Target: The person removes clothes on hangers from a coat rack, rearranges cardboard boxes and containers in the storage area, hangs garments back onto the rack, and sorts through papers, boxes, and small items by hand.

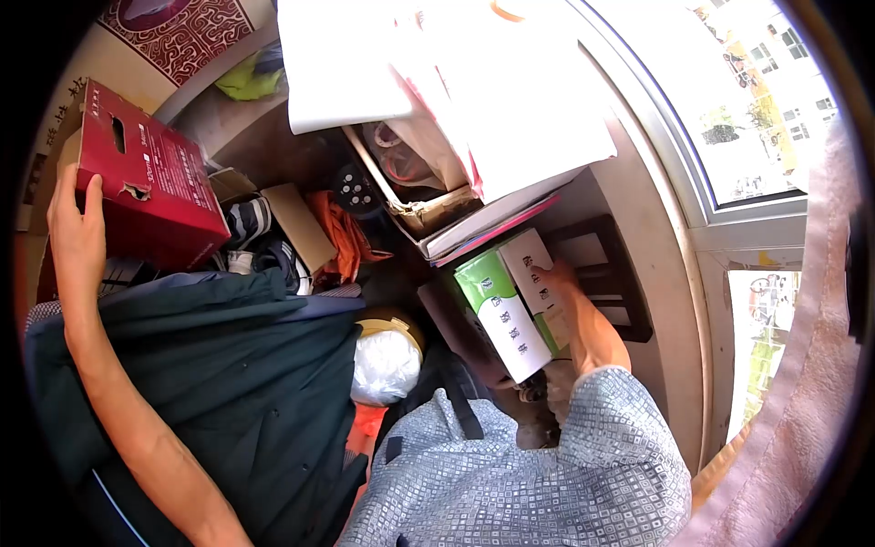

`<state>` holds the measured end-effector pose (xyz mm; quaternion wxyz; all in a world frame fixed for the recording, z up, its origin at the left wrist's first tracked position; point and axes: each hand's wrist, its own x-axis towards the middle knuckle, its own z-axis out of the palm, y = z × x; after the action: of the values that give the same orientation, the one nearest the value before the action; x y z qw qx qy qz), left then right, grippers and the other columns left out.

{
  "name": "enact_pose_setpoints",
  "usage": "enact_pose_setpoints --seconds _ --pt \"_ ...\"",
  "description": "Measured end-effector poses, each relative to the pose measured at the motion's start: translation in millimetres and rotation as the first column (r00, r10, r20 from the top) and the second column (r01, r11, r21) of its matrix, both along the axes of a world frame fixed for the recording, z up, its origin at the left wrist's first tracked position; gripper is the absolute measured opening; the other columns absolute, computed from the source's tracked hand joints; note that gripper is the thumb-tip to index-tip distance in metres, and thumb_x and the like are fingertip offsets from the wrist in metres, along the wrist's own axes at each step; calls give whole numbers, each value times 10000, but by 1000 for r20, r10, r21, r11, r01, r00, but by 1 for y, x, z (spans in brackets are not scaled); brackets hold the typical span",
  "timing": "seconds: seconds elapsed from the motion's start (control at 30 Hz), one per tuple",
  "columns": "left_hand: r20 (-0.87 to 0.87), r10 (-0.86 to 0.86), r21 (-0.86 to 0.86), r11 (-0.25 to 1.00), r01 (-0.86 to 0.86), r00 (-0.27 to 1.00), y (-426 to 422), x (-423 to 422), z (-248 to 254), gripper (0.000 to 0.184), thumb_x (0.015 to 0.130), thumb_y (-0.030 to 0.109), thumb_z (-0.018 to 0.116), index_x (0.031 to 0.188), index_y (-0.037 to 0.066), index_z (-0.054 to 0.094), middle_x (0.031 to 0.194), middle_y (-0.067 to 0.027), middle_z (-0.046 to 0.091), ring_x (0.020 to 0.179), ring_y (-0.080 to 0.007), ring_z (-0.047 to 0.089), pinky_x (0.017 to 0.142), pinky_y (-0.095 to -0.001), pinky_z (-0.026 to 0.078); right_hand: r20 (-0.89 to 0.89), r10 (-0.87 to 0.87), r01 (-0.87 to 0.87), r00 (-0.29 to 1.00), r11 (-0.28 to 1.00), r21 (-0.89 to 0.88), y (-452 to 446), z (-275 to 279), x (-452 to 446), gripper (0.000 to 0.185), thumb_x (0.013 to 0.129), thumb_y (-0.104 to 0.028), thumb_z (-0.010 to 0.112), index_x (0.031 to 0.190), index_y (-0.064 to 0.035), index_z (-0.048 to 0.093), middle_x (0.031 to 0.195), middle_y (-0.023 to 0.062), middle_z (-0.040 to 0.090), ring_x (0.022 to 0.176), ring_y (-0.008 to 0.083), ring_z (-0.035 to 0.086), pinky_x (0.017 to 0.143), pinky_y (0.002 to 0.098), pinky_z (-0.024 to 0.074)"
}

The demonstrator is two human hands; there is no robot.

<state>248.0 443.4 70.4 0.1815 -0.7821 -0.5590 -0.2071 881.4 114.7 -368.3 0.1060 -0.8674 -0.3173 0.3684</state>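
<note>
My left hand (77, 223) grips the near edge of a red cardboard box (164, 173), with fingers on both sides of its corner. That box is tilted and has a cut-out handle hole and a torn spot. On the right, my right hand (567, 290) holds the side of a white and green box (510, 314) with dark lettering; some of its fingertips are hidden against the carton. A shoe box flap (296, 228) stands beside dark sneakers (264, 242) with white stripes, just right of the red box.
Dark green clothing (200, 383) lies across the lower left. A white plastic bag (387, 365) sits in a yellow-rimmed container. Above are an open carton (437, 214), large white sheets (510, 100) and an orange cloth (339, 237). A window frame (756, 219) and pink curtain (775, 438) border the right.
</note>
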Motion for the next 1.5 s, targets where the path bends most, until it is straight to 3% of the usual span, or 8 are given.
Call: enact_pose_setpoints --seconds 0.4,0.53,0.67,0.8,1.1,1.27,1.4,1.5 --pt "-30 19 -61 998 -21 999 1 -8 3 426 1063 249 558 1343 -73 553 1280 -240 641 1189 -387 610 1042 -401 450 -260 63 -83 963 994 -64 -11 -22 -37 695 711 -615 872 1033 -33 672 950 141 729 865 225 690 810 341 558" --pt "-18 -13 -5 1000 13 1000 1 -7 1 401 1056 233 566 1323 -67 561 1254 -238 647 1162 -391 616 1022 -410 457 -291 112 -157 950 978 -137 2 -16 -45 968 678 -719 829 1305 -34 558 1087 179 713 1005 285 684 937 382 530" --pt "-2 -29 -48 998 29 1000 0 -3 4 350 1048 214 573 1281 -47 580 1205 -229 657 1124 -399 618 991 -425 463 -164 610 -631 775 759 -159 45 9 -68 1167 718 -791 730 1493 27 429 1237 267 664 1150 441 643 1039 472 496" --pt "27 -46 0 999 46 999 -8 9 3 296 1041 191 574 1240 -27 594 1160 -220 661 1082 -408 621 959 -433 471 39 636 -633 771 756 166 66 -2 -99 1169 761 -882 578 1508 4 425 1340 279 603 1237 428 605 1028 477 502" --pt "-4 -93 144 985 92 996 -33 42 5 175 941 87 634 1078 -19 609 1062 -212 638 1061 -421 577 958 -477 448 60 358 -332 932 907 -260 104 -28 -151 836 890 -693 619 1364 -4 616 1361 233 640 1282 373 608 1061 459 497" --pt "81 -73 131 989 62 994 -40 49 5 192 923 74 654 1079 -18 590 1092 -211 625 1126 -435 536 1012 -487 419 -115 527 -536 842 792 -292 105 -40 -123 752 844 -646 692 1209 11 722 1294 251 673 1267 367 620 1070 437 489" --pt "99 -34 167 986 17 995 -38 48 -1 258 905 76 675 1133 -12 593 1163 -238 632 1200 -455 521 1055 -505 414 -16 592 -576 806 777 -252 86 -22 -99 851 821 -714 673 1162 65 721 1251 287 677 1230 391 635 1029 421 520" --pt "173 -30 220 975 -9 984 -38 50 -8 328 889 60 690 1194 -6 588 1210 -218 627 1245 -448 512 1089 -499 406 -180 554 -530 813 832 166 54 -74 -70 758 861 -586 692 1228 76 648 1235 305 675 1210 439 632 1005 440 517"
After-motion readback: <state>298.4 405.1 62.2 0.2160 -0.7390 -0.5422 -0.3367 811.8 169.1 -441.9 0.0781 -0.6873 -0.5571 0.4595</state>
